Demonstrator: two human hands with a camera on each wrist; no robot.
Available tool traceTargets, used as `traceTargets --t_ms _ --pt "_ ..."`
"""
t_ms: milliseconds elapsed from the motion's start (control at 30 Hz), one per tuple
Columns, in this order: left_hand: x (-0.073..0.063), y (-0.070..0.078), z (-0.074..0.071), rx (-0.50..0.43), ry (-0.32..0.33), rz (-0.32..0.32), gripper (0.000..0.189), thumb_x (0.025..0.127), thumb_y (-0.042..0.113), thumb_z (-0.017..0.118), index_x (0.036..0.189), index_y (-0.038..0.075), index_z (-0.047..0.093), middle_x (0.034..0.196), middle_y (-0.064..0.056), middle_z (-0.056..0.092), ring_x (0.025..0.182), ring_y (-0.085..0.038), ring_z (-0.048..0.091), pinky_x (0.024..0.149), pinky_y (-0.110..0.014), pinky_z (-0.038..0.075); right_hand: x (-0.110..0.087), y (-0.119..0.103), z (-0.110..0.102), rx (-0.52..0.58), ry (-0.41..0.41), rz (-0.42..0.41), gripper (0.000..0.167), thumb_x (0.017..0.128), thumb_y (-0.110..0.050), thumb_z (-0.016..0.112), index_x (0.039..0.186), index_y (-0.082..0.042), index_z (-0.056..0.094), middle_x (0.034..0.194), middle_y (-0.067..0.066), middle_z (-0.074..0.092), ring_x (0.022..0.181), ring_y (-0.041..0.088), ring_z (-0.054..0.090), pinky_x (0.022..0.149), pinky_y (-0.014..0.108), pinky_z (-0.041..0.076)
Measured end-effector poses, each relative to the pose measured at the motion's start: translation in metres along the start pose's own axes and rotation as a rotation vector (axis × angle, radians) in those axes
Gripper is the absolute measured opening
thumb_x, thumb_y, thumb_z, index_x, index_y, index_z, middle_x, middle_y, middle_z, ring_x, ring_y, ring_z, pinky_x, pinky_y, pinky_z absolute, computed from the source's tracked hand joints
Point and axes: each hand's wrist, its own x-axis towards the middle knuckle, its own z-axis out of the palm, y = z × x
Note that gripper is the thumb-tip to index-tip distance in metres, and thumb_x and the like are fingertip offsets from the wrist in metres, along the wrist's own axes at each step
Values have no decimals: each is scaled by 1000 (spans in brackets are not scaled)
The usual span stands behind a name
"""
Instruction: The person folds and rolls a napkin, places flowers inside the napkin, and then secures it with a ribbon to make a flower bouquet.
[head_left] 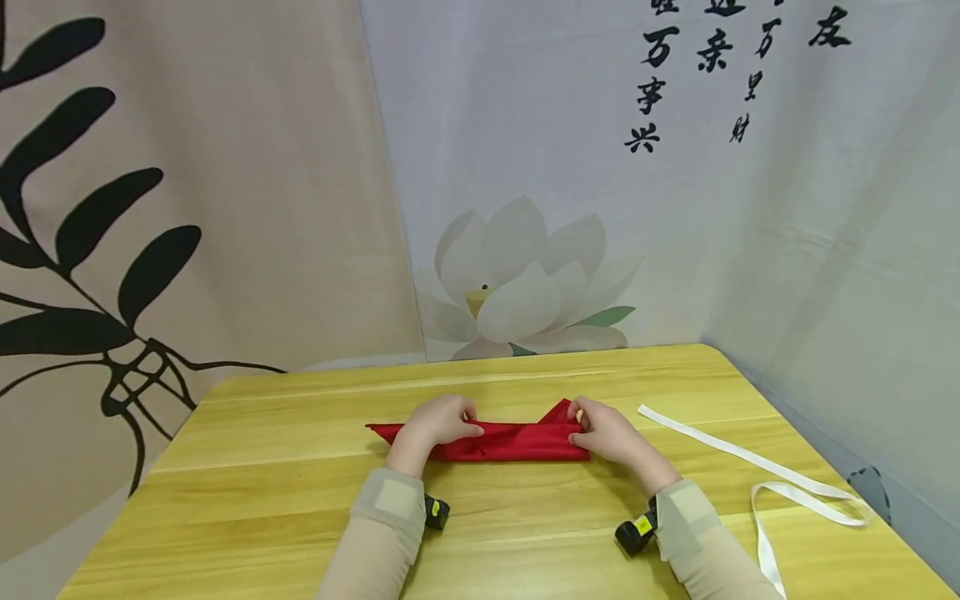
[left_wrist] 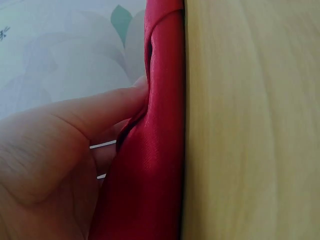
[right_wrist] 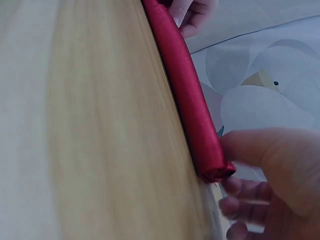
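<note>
Your left hand [head_left: 441, 419] pinches the red cloth [head_left: 517, 442] left of its middle, fingertips hidden behind it. Your right hand [head_left: 609, 432] touches its right end; can't tell if it's pinching. Hands angle inward, cloth folded mid-table. White strap [head_left: 738, 451] right, near end cut off.

The cloth [head_left: 525, 443] is plain red, the table [head_left: 262, 492] yellow with wood grain, the ribbon [head_left: 787, 473] white.

The red cloth [head_left: 525, 443] looks smooth and satiny, the tabletop [head_left: 525, 533] wood-grained, the white strap [head_left: 742, 452] matt fabric.
</note>
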Motion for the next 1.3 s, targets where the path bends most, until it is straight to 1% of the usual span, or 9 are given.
traceTargets --t_ms 133,233,400,533,700,833,933,1167,1300 --pt "-3 1 -3 25 17 -31 14 84 31 75 83 21 66 77 8 58 71 -14 51 64 -33 42 1 -5 1 -104 5 -97 20 81 -2 73 93 -13 60 82 1 48 72 16 46 70 36 42" --pt "-3 6 -3 79 39 -17 13 83 29 76 88 20 68 80 8 61 75 -15 56 66 -35 45 0 -6 2 -126 -9 -129 18 81 1 69 85 -15 63 84 -2 48 75 15 48 74 37 44" --pt "-1 21 4 182 36 118 31 88 28 71 117 17 69 115 1 67 108 -21 61 91 -40 46 -3 -6 2 -123 -28 -126 18 82 4 65 81 -14 63 80 -5 48 74 14 48 73 35 44" --pt "0 39 10 162 -37 228 43 95 29 63 136 18 57 144 -4 48 134 -24 41 108 -41 33 -3 -6 2 -123 -35 -119 16 83 3 64 82 -13 63 78 -6 48 72 13 47 70 33 43" --pt "-3 59 16 111 -173 305 49 99 33 54 146 23 45 156 -2 29 145 -24 20 113 -47 22 -2 -7 2 -104 -52 -97 15 84 3 64 82 -12 63 76 -5 48 70 13 47 69 34 43" --pt "-7 69 20 101 -310 300 54 99 41 52 150 27 38 159 3 22 147 -21 12 112 -55 15 0 -6 2 -104 -59 -97 16 84 4 63 81 -13 63 73 -5 49 69 14 46 69 34 42" --pt "-9 72 21 113 -375 270 59 97 46 52 151 30 35 159 6 19 147 -18 10 112 -58 12 1 -6 1 -108 -63 -113 18 84 5 62 81 -13 62 73 -5 50 70 14 47 69 34 42" --pt "-9 71 25 96 -419 247 64 95 49 54 152 30 31 160 8 15 147 -17 8 112 -59 10 -1 -6 -2 -86 -88 -145 16 86 5 59 83 -11 63 77 -5 52 72 13 48 71 34 43" --pt "-9 72 24 84 -428 245 65 94 49 56 152 30 32 160 8 15 147 -18 8 111 -59 9 -4 -3 -6 -32 -131 -146 4 88 -8 67 88 -9 63 81 -5 54 74 13 49 71 33 44"
